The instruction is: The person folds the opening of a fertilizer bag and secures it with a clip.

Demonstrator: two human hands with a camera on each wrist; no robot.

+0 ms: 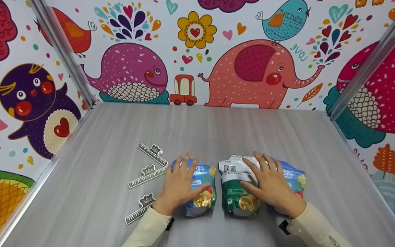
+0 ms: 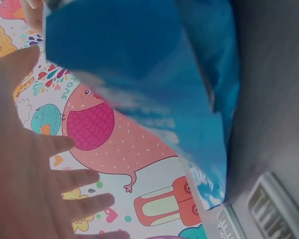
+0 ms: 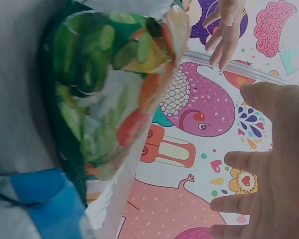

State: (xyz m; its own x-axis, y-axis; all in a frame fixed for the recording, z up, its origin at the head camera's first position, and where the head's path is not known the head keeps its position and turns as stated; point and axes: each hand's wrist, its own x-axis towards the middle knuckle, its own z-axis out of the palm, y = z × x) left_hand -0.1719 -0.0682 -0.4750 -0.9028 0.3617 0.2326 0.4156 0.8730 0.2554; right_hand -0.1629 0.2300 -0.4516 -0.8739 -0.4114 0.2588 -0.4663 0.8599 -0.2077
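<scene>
Three plump printed bags lie in a row on the table. My left hand (image 1: 180,183), fingers straight and spread, is over the left blue bag (image 1: 205,192). In the left wrist view a gap shows between that hand (image 2: 35,184) and the blue bag (image 2: 129,55). Spread in the same way, my right hand (image 1: 273,181) is above the white-and-green bag (image 1: 233,193) and partly hides the right blue bag (image 1: 295,175). The right wrist view shows its straight fingers apart from the green bag (image 3: 104,89) with vegetable pictures. Neither hand grips anything.
Left of the bags lie three clips with piano-key patterns: an upper clip (image 1: 153,153), a middle clip (image 1: 148,176) and a lower clip (image 1: 141,208) near my left sleeve (image 1: 149,226). Cartoon-printed walls (image 1: 183,51) with metal posts (image 1: 69,55) enclose the grey table (image 1: 204,127).
</scene>
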